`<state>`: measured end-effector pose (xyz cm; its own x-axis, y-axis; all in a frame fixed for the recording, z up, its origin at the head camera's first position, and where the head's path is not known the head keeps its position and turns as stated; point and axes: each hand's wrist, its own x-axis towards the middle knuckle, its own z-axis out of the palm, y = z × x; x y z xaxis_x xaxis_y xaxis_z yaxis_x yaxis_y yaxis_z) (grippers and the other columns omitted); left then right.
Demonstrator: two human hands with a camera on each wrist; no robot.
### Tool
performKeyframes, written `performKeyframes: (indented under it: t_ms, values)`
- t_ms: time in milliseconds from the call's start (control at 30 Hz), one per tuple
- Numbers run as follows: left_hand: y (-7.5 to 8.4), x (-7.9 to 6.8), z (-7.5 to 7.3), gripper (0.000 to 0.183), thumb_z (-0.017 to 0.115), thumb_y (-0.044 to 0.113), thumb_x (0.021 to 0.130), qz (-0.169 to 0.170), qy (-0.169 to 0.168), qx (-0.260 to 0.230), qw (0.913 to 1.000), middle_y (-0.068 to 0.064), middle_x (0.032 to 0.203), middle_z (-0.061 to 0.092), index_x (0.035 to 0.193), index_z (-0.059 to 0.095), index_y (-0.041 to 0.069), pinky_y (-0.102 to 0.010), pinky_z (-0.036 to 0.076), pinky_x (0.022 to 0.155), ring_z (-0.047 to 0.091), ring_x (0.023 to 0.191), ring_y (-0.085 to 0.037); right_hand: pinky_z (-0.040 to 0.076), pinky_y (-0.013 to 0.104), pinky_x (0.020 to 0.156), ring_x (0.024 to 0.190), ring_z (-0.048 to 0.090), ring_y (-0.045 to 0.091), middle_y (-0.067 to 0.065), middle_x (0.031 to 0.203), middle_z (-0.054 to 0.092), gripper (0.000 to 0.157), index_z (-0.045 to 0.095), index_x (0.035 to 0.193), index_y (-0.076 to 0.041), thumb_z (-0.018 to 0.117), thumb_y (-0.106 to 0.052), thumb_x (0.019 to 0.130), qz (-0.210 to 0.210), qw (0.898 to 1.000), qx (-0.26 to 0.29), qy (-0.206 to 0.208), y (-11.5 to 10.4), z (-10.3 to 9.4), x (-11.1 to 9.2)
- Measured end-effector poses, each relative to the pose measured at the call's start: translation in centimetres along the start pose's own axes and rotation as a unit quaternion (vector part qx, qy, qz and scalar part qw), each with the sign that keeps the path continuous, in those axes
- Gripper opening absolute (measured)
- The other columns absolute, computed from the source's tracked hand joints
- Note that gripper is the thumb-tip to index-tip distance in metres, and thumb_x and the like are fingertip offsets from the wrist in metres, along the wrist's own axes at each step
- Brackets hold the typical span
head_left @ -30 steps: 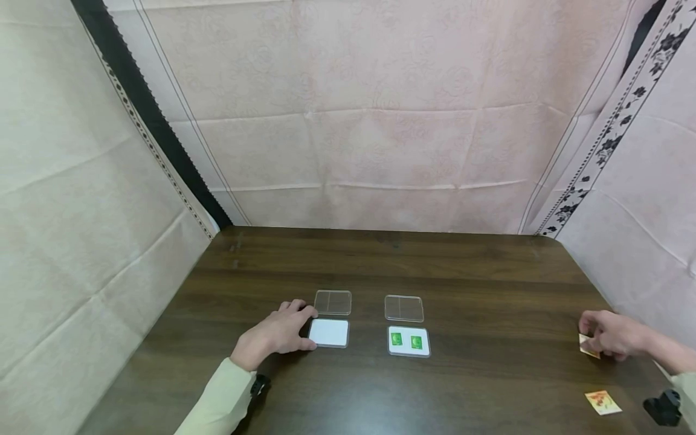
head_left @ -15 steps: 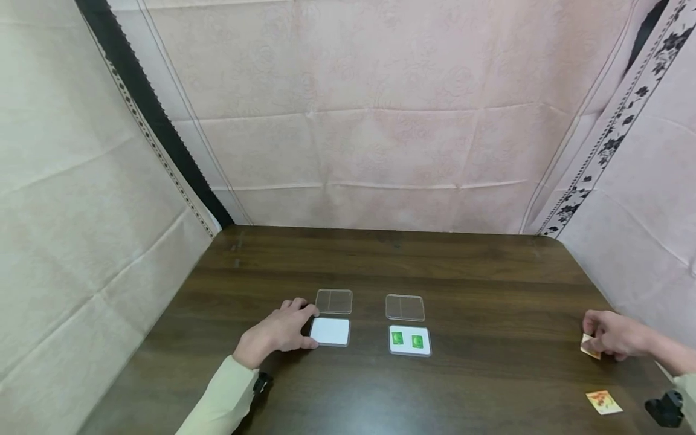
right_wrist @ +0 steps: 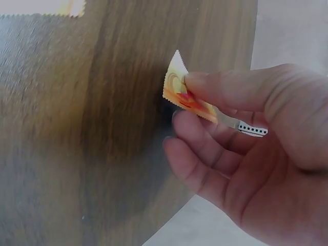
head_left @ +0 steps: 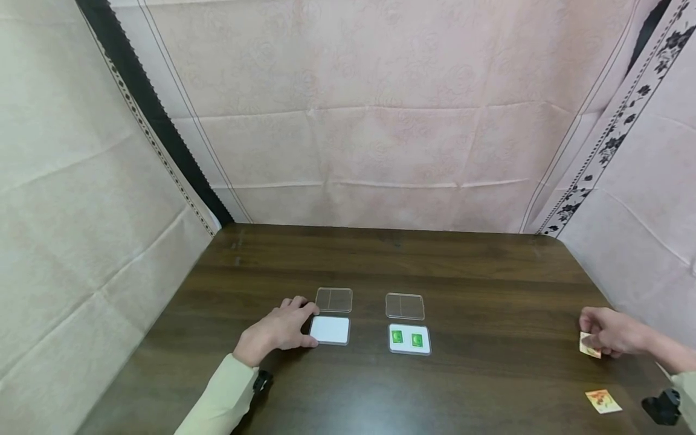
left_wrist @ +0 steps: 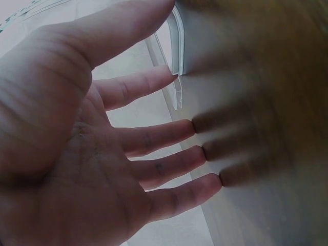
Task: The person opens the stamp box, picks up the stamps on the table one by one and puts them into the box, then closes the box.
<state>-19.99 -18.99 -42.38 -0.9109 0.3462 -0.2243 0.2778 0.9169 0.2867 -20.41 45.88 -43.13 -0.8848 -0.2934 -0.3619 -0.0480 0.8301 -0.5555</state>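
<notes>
My left hand (head_left: 280, 329) rests on the table beside a small clear plastic case with a white insert (head_left: 330, 330). Its index finger and thumb touch the case's left corners; the other fingers (left_wrist: 159, 141) are straight, tips on the wood. At the right, my right hand (head_left: 617, 332) pinches a small yellow-orange stamp (right_wrist: 179, 89) with toothed edges between thumb and fingers, just over the table. A second yellow-orange stamp (head_left: 602, 401) lies nearer me. Right of the first case, another case (head_left: 406, 339) bears two green stamps on its white insert.
Behind the cases lie two clear lids, one at the left (head_left: 334, 299) and one at the right (head_left: 405, 306). The dark wooden table (head_left: 462, 386) meets pale cloth hangings (head_left: 380, 151) at its back and sides.
The right hand has shifted very slightly while keeping the stamp pinched, and the stamp has tilted a little. The left hand and both cases stay where they were.
</notes>
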Motion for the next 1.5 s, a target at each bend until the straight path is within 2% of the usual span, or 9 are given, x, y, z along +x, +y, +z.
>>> performKeyframes:
  t_ms: [267,567,733,900,1400,1500]
  values:
    - [0.1,0.1,-0.1,0.058,0.08,0.04,0.08,-0.003,-0.002,0.001,1.0,-0.014,0.142,0.047,0.129,0.056,0.018,-0.055,0.043,0.099,0.045,0.124,-0.033,0.038,0.02,0.045,0.053,0.047,0.01,0.002,0.067,0.049,0.014,0.048,0.088,-0.002,0.062,0.0,0.086,-0.009,1.0,0.011,-0.007,-0.8,-0.4,0.1]
    - [0.1,0.1,-0.1,0.058,0.081,0.039,0.079,-0.005,-0.002,0.003,1.0,-0.014,0.141,0.047,0.128,0.057,0.018,-0.054,0.044,0.098,0.045,0.122,-0.032,0.04,0.021,0.044,0.051,0.048,0.007,0.001,0.066,0.051,0.013,0.05,0.089,-0.002,0.062,-0.001,0.089,-0.041,0.999,0.008,-0.007,-1.3,-0.7,0.3]
    - [0.1,0.3,-0.1,0.058,0.081,0.039,0.079,-0.007,-0.003,0.007,0.9999,-0.013,0.138,0.048,0.127,0.057,0.018,-0.05,0.047,0.093,0.045,0.119,-0.031,0.04,0.02,0.044,0.052,0.049,0.006,-0.001,0.065,0.052,0.013,0.049,0.089,-0.002,0.062,-0.003,0.091,-0.065,0.998,0.015,-0.007,-2.0,-0.7,0.4]
    - [0.1,0.4,0.0,0.058,0.081,0.038,0.079,-0.006,-0.005,0.006,1.0,-0.013,0.136,0.049,0.127,0.056,0.017,-0.047,0.048,0.089,0.045,0.116,-0.03,0.042,0.021,0.043,0.051,0.05,0.005,-0.003,0.064,0.053,0.012,0.049,0.089,-0.001,0.061,-0.002,0.091,-0.102,0.995,0.011,0.001,-3.1,-0.5,0.5]
    - [0.1,0.5,-0.1,0.059,0.082,0.039,0.078,-0.007,-0.009,0.014,0.9998,-0.013,0.133,0.049,0.127,0.056,0.018,-0.049,0.048,0.089,0.045,0.114,-0.031,0.044,0.025,0.045,0.052,0.05,0.005,-0.004,0.066,0.053,0.013,0.052,0.089,-0.005,0.064,-0.009,0.093,-0.115,0.993,-0.01,0.025,-7.2,0.0,1.3]
    - [0.0,0.6,-0.2,0.059,0.081,0.041,0.078,-0.006,-0.01,0.018,0.9998,-0.012,0.132,0.049,0.127,0.057,0.019,-0.048,0.049,0.088,0.045,0.113,-0.03,0.044,0.025,0.044,0.051,0.05,0.004,-0.003,0.065,0.054,0.013,0.052,0.088,-0.006,0.064,-0.009,0.093,-0.129,0.991,-0.014,0.034,-7.8,0.1,1.4]
